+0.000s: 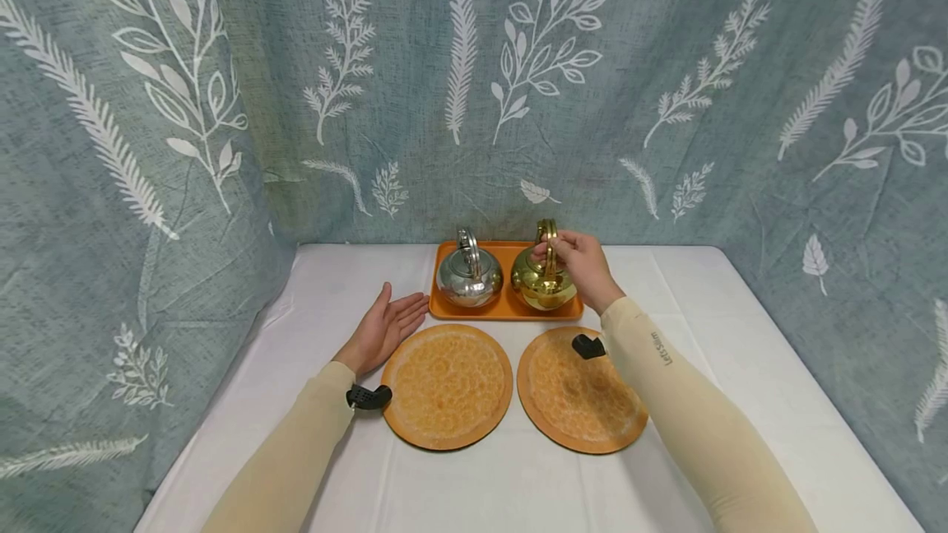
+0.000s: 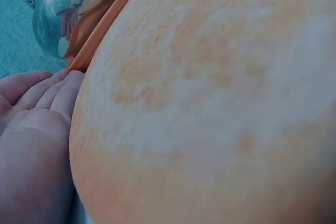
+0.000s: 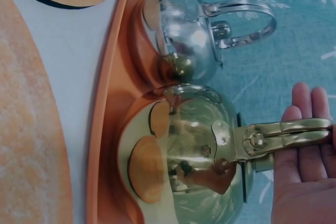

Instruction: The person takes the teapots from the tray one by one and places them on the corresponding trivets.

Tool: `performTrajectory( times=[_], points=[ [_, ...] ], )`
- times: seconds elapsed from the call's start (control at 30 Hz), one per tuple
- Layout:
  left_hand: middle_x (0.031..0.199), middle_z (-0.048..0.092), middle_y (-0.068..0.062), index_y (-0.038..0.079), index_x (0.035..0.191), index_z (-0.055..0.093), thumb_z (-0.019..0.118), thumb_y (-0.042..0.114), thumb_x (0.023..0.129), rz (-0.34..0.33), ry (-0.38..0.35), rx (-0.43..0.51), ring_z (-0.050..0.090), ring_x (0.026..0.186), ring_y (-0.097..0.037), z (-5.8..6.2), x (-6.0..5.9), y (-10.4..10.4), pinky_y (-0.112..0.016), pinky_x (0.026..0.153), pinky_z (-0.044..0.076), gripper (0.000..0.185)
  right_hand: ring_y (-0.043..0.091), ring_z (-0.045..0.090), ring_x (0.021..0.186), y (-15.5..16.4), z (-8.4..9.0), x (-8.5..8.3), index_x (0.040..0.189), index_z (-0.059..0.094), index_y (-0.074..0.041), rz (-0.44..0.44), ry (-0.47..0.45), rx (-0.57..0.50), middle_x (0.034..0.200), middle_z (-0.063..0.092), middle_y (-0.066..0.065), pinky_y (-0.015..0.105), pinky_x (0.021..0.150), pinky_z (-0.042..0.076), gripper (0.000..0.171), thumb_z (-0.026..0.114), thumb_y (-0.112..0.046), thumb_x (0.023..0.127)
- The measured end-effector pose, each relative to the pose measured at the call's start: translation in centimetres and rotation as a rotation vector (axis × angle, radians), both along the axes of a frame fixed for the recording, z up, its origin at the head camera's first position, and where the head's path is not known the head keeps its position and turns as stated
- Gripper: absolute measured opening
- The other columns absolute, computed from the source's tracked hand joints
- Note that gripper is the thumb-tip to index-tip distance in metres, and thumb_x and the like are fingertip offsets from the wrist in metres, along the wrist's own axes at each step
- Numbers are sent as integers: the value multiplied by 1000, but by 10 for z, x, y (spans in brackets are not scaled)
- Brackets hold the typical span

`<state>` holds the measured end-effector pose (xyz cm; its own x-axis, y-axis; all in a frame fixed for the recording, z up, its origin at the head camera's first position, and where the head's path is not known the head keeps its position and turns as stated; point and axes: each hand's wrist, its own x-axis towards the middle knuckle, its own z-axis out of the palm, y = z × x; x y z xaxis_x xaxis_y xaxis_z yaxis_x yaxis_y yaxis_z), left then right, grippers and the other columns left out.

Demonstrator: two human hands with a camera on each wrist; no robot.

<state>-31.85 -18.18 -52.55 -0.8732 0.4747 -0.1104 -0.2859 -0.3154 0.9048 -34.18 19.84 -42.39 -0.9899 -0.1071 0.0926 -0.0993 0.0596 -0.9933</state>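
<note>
At the back of the table an orange tray (image 1: 504, 311) carries a silver kettle (image 1: 468, 278) on the left and a gold kettle (image 1: 543, 288) on the right. My right hand (image 1: 576, 260) grips the gold kettle's upright handle (image 3: 286, 134) at its top; the kettle stands on the tray. In the right wrist view the gold kettle (image 3: 178, 150) sits just beside the silver kettle (image 3: 184, 30). My left hand (image 1: 388, 323) lies open on the white cloth, left of the tray and touching the left round mat's edge (image 2: 79, 129). It holds nothing.
Two round orange mats (image 1: 447, 385) (image 1: 578, 401) lie side by side in front of the tray. The white tablecloth (image 1: 741, 368) reaches out to the right and left. A leaf-patterned curtain (image 1: 474, 89) closes off the back and both sides.
</note>
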Motion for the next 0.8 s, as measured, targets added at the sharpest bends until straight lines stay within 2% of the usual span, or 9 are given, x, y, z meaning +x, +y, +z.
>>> performTrajectory(
  times=[0.3, 0.5, 0.67, 0.8],
  points=[
    [178, 7, -25, -7, 171, 6, 27, 72, 111, -5, -5, 12, 11, 165, -34, 2, 1, 1, -40, 133, 21, 101, 25, 75, 105, 7, -1, 2, 139, 61, 17, -2, 17, -25, 115, 77, 19, 48, 102, 60, 41, 50, -17, 118],
    [178, 8, -25, -6, 171, 7, 27, 72, 111, 0, -3, 5, 12, 165, -33, 3, 1, 2, -39, 133, 22, 100, 25, 74, 105, 11, 2, 6, 132, 66, 15, -8, 27, -34, 108, 78, 13, 43, 103, 60, 38, 50, -17, 118],
    [178, 9, -24, -6, 171, 8, 28, 73, 111, 14, -21, 10, 12, 165, -33, 3, 1, 2, -39, 133, 22, 101, 23, 74, 105, 11, 4, 7, 134, 63, 17, 9, 36, -54, 109, 78, 12, 46, 105, 58, 40, 51, -18, 118],
    [178, 8, -24, -6, 171, 8, 26, 72, 111, 12, -8, -1, 11, 165, -33, 3, 1, 3, -39, 133, 22, 100, 23, 75, 103, 12, 5, 9, 133, 64, 16, 12, 41, -62, 108, 78, 13, 47, 103, 59, 38, 50, -16, 118]
  ],
)
